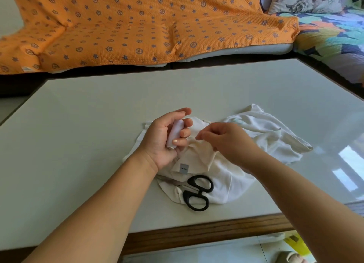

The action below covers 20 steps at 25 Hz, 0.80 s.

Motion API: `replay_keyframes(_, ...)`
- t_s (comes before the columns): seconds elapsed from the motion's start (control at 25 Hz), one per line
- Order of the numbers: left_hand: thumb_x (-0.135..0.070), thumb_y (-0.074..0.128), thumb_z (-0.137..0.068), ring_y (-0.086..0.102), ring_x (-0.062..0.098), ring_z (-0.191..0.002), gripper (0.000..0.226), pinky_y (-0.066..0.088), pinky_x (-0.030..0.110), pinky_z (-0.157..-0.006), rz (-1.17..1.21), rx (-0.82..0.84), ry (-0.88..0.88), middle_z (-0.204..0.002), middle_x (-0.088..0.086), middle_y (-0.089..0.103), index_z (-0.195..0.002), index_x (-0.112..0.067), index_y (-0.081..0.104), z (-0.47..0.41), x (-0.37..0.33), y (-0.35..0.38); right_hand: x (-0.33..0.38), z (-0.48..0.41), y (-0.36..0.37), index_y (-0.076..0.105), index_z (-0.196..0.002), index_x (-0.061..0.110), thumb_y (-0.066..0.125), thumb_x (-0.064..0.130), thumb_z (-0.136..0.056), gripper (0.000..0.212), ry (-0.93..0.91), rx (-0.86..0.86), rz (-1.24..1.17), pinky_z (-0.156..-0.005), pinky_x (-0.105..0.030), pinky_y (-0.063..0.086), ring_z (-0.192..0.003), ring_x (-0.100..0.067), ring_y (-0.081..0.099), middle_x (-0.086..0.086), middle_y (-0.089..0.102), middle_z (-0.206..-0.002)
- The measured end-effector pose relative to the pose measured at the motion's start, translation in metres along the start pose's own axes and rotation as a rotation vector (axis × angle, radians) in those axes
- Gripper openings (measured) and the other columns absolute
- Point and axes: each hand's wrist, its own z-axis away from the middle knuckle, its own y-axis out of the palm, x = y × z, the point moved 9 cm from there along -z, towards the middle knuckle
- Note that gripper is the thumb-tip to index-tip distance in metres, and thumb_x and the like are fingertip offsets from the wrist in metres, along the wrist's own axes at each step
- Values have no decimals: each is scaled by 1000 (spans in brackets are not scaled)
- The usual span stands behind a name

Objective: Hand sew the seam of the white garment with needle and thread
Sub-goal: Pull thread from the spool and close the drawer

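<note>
A crumpled white garment [262, 136] lies on the pale table [98, 115], with a small grey label [184, 168] showing near its front. My left hand [163, 136] is palm up above the garment's left side, its fingers curled round a white spool of thread [175, 134]. My right hand [226, 142] hovers just right of it with thumb and forefinger pinched together; any thread or needle between them is too fine to see. Black-handled scissors [198, 192] rest on the garment's near edge.
The table has a wooden front edge [206, 235]. Behind it is a sofa covered by an orange patterned blanket [137, 26], with a colourful quilt [334, 36] at the right. A yellow object [297, 243] and a slipper [289, 257] lie on the floor below.
</note>
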Motion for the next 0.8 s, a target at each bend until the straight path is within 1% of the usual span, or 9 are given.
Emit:
replay_keyframes(0.08, -14, 54, -82, 40, 6, -43, 12, 26, 12, -32, 11, -37, 13, -69, 2, 52, -94, -14, 57, -1, -3, -9, -6, -2, -18, 74, -75, 17, 61, 18, -88, 19, 40, -90, -6, -64, -29, 40, -61, -15, 46, 2, 55, -61)
replay_keyframes(0.16, -13, 49, -90, 38, 5, -42, 8, 25, 11, -32, 29, -71, 26, -69, 1, 52, -93, -14, 57, -3, -6, -17, -13, -4, -38, 73, -74, 15, 59, 13, -87, 20, 88, -177, 11, -61, -26, 39, -58, -17, 46, 3, 55, -59)
replay_keyframes(0.24, -14, 48, -92, 38, 5, -42, 9, 25, 11, -31, 48, -92, 43, -69, 1, 52, -93, -14, 57, -4, -10, -25, -19, -5, -58, 72, -78, 14, 55, 9, -90, 22, 123, -241, 133, -54, -18, 36, -57, -10, 47, 8, 56, -62)
replay_keyframes(0.36, -15, 49, -92, 38, 5, -42, 9, 25, 12, -32, 55, -139, 71, -69, 1, 53, -92, -14, 58, -2, -16, -35, -29, -7, -84, 71, -87, 6, 51, 10, -91, 21, 148, -317, 289, -51, -23, 34, -56, -12, 42, 4, 50, -63)
replay_keyframes(0.44, -14, 50, -93, 38, 5, -41, 9, 24, 12, -32, 42, -171, 89, -69, 1, 54, -91, -14, 59, -1, -19, -40, -34, -7, -96, 69, -90, -1, 51, 11, -90, 22, 149, -367, 352, -54, -27, 36, -62, -22, 45, -6, 52, -67)
replay_keyframes(0.56, -14, 50, -93, 37, 5, -41, 9, 23, 12, -32, 40, -203, 116, -70, 1, 53, -89, -15, 58, 0, -22, -45, -44, -7, -110, 68, -94, -5, 49, 10, -91, 25, 199, -425, 459, -64, -34, 45, -77, -35, 56, -22, 64, -86)
replay_keyframes(0.64, -14, 50, -93, 37, 5, -41, 10, 23, 12, -32, 50, -219, 129, -69, 0, 52, -88, -15, 58, 1, -23, -48, -52, -8, -118, 68, -97, -6, 47, 5, -90, 25, 261, -419, 568, -72, -37, 48, -88, -40, 61, -24, 66, -96)
replay_keyframes(0.72, -14, 50, -93, 36, 5, -41, 9, 22, 12, -32, 39, -232, 139, -68, 0, 52, -88, -15, 58, 2, -25, -50, -58, -10, -121, 69, -95, -4, 46, 3, -90, 24, 326, -373, 637, -71, -35, 44, -89, -37, 60, -21, 67, -99)
replay_keyframes(0.8, -14, 50, -93, 36, 5, -41, 9, 22, 12, -33, 7, -226, 137, -68, 1, 52, -89, -14, 58, 3, -25, -48, -50, -9, -112, 67, -95, -2, 47, 12, -96, 24, 300, -326, 649, -76, -35, 41, -97, -36, 57, -21, 64, -103)
